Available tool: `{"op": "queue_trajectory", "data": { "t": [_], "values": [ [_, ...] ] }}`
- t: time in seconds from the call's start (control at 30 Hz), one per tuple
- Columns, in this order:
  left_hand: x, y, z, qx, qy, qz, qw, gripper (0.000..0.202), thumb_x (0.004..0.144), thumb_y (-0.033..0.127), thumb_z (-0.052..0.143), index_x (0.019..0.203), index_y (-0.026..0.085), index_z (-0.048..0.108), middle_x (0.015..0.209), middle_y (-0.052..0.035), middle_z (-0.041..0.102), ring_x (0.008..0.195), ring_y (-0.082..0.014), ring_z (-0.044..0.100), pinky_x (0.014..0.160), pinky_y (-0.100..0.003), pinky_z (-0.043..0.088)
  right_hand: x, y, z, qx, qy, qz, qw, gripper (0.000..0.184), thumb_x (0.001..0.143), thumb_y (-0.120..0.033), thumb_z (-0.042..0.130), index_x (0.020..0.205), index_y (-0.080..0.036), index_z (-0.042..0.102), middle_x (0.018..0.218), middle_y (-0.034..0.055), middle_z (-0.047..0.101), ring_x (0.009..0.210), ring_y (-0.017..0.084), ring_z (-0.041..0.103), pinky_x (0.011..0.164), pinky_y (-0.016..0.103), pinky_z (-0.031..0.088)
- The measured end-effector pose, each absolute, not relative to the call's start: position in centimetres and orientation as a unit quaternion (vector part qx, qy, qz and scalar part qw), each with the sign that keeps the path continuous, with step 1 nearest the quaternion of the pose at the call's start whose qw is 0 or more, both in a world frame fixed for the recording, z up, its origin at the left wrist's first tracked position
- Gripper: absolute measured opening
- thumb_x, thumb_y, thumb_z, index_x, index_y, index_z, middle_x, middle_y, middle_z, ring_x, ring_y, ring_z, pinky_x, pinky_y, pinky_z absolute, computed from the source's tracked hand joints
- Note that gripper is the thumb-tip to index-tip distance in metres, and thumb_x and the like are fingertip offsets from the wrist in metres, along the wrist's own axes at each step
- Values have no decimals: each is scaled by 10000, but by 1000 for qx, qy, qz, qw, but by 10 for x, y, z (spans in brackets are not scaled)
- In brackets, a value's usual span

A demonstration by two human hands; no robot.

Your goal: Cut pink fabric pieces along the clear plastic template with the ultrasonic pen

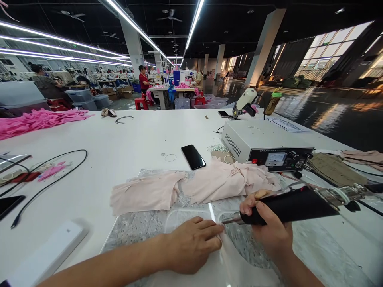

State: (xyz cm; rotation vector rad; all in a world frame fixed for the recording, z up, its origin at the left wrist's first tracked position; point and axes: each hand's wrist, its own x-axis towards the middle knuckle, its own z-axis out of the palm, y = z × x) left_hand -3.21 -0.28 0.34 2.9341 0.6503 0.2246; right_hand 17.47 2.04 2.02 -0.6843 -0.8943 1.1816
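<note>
While left hand [191, 243] presses, cutter [287, 207] tip borders fingertips [220, 228].

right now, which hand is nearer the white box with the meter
Right. The right hand, gripping a black handheld tool, is just in front of the white box. The left hand lies further off, nearer the person and to the box's left.

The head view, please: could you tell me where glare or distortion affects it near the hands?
In the head view, a ceiling light strip reflects as a bright streak on the clear sheet between the left hand and the right hand gripping the black tool; the same view's wide lens tilts the pillar; both hands look sharp.
</note>
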Motion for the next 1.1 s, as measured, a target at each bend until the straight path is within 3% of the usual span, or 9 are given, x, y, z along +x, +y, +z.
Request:
{"op": "queue_trajectory", "data": {
  "t": [0.27,0.43,0.6,0.83,1.1],
  "values": [
    [-30,-3,12,952,249,97,152,353,801,47,468,1137,156,467,1345,-88,555,1220,-214,522,987,-333,414,186,10,20,-307,-358,579,665,229,720,-322,732,809,-210,553,625,-8,533,503,129,495,504,288,442],
    [-29,-3,13,951,249,105,152,482,793,50,451,1263,158,440,1343,-93,558,1204,-243,532,977,-386,439,184,9,16,-275,-358,618,644,270,724,-335,735,832,-207,524,640,-12,534,485,128,500,492,291,430],
    [-27,-4,13,953,249,104,135,487,865,89,434,1346,163,434,1372,-106,539,1221,-256,530,980,-416,447,186,8,13,-259,-377,628,630,257,754,-352,715,841,-201,527,650,-9,541,493,139,497,497,315,428],
    [-23,-6,14,958,251,93,107,367,945,156,438,1306,148,506,1357,-107,556,1210,-277,543,963,-440,449,186,5,16,-253,-386,641,614,295,752,-373,719,872,-204,509,627,-22,551,480,132,499,484,298,409],
    [-22,-10,14,953,260,117,103,360,963,198,474,1320,160,499,1342,-133,557,1226,-257,532,1058,-461,393,186,5,20,-256,-390,635,615,307,743,-381,728,863,-203,509,630,-20,556,479,131,502,494,305,422]
  ]
}}
